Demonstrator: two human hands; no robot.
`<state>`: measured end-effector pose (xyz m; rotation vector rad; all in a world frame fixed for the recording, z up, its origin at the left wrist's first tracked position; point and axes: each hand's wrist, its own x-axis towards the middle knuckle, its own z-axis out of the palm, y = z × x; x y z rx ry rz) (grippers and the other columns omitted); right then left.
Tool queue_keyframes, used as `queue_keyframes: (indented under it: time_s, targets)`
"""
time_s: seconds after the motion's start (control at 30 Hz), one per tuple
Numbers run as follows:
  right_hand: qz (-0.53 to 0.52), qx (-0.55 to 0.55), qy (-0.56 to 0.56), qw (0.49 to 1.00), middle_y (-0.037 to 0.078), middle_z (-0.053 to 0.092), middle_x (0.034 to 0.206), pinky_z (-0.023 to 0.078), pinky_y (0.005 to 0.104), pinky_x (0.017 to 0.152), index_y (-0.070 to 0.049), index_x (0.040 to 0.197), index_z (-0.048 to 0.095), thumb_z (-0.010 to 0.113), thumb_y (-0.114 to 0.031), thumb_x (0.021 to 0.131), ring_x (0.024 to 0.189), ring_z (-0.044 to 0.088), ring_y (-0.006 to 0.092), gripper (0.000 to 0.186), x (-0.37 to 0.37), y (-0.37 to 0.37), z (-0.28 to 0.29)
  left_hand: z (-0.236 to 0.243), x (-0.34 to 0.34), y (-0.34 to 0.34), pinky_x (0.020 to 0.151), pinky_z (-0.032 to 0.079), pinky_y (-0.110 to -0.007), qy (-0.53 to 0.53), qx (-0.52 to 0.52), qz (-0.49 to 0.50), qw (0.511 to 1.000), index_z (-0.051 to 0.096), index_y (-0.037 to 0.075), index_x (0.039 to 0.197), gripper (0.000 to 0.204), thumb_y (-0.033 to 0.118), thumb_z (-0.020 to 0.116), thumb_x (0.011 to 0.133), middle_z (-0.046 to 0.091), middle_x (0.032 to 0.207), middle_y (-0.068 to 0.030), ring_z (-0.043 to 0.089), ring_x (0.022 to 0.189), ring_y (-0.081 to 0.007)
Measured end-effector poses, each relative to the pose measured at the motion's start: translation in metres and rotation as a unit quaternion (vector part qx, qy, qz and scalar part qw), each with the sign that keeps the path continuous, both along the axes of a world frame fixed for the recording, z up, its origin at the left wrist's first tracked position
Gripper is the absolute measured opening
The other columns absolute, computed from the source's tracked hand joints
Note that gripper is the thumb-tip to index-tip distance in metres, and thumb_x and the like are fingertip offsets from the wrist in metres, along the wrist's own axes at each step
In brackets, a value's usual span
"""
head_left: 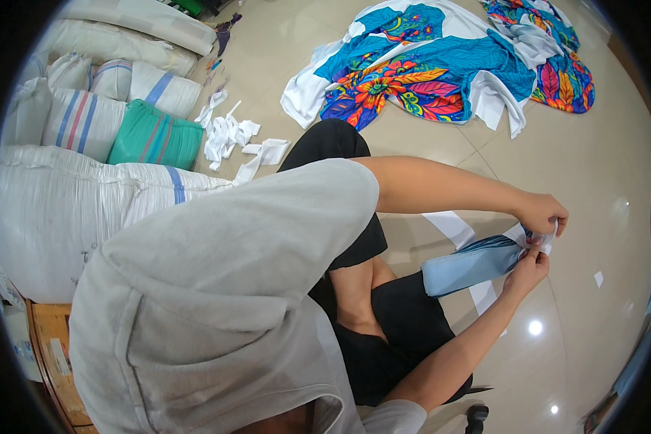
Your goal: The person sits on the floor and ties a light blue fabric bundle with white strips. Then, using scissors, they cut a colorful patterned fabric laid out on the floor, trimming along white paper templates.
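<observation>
A folded bundle of light and dark blue fabric [469, 267] extends from my knee toward my hands. White fabric strip [547, 241] is gathered round its far end. My left hand [542, 213] is closed, pinching the white strip at that end. Just below it, my right hand [529, 270] is closed too, thumb and fingers pinched on the strip against the bundle. The fingertips partly hide how the strip is wrapped. Flat white strips [450, 228] lie on the floor beside and under the bundle.
Printed teal and multicoloured fabric [405, 79] is spread on the tiles beyond my knee. Stuffed white sacks [58, 217] and a green sack [154, 136] are piled at the left. White scraps [226, 136] lie by them. A wooden cabinet [54, 354] stands lower left.
</observation>
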<state>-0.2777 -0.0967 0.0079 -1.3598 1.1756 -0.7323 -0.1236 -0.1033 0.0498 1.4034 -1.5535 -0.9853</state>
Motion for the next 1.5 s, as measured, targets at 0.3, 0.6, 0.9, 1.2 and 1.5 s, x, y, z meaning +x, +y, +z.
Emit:
queue_keyframes:
  time_s: [0.3, 0.6, 0.9, 1.2, 1.5]
  targets:
    - [-0.005, 0.038, -0.074, 0.997, 0.001, 0.054, 0.075, 0.030, 0.0210, 0.051, 0.002, 0.089, 0.057, 0.052, -0.019, 0.093, 0.059, 0.039, 0.0047, 0.022, 0.002, 0.001, 0.004, -0.016, 0.013, -0.014, 0.078, 0.046, -0.035, -0.068, 0.018, -0.200, 0.977, 0.059, 0.009, 0.113, 0.044, 0.011, 0.067, 0.070, 0.066, 0.094, -0.0102, 0.060, 0.092, -0.0250]
    - [0.015, 0.090, -0.100, 0.991, 0.001, 0.057, 0.079, 0.032, 0.0180, 0.055, -0.001, 0.088, 0.058, 0.052, -0.018, 0.093, 0.062, 0.040, 0.0043, 0.018, -0.002, -0.003, 0.009, -0.022, 0.020, -0.027, 0.070, 0.046, -0.035, -0.164, 0.047, -0.213, 0.962, 0.066, 0.007, 0.097, 0.030, 0.021, 0.070, 0.070, 0.067, 0.084, -0.0091, 0.062, 0.081, -0.0225]
    - [0.058, 0.083, -0.081, 0.992, 0.002, 0.057, 0.086, 0.035, 0.0179, 0.062, 0.000, 0.098, 0.059, 0.052, -0.020, 0.093, 0.069, 0.041, 0.0046, 0.022, -0.006, -0.009, 0.014, -0.035, 0.020, -0.022, 0.070, 0.047, -0.034, -0.106, 0.053, -0.214, 0.970, 0.066, 0.008, 0.097, 0.027, 0.023, 0.068, 0.074, 0.068, 0.086, -0.0079, 0.062, 0.082, -0.0198]
    - [0.048, 0.093, -0.113, 0.988, 0.001, 0.058, 0.085, 0.037, 0.0184, 0.063, 0.000, 0.098, 0.060, 0.056, -0.013, 0.090, 0.069, 0.043, 0.0048, 0.016, -0.010, -0.014, 0.015, -0.039, 0.017, -0.005, 0.071, 0.048, -0.031, 0.034, 0.022, -0.073, 0.997, 0.066, 0.005, 0.089, 0.020, 0.022, 0.066, 0.079, 0.067, 0.089, -0.0069, 0.061, 0.081, -0.0181]
    - [0.036, 0.086, -0.129, 0.987, 0.004, 0.060, 0.093, 0.040, 0.0195, 0.066, 0.003, 0.106, 0.057, 0.052, -0.006, 0.088, 0.075, 0.050, 0.0072, 0.020, -0.010, -0.015, 0.008, -0.041, -0.021, 0.014, 0.055, 0.044, -0.028, 0.367, 0.157, 0.170, 0.901, 0.054, 0.003, 0.089, 0.008, 0.010, 0.051, 0.089, 0.055, 0.072, -0.0044, 0.053, 0.062, -0.0120]
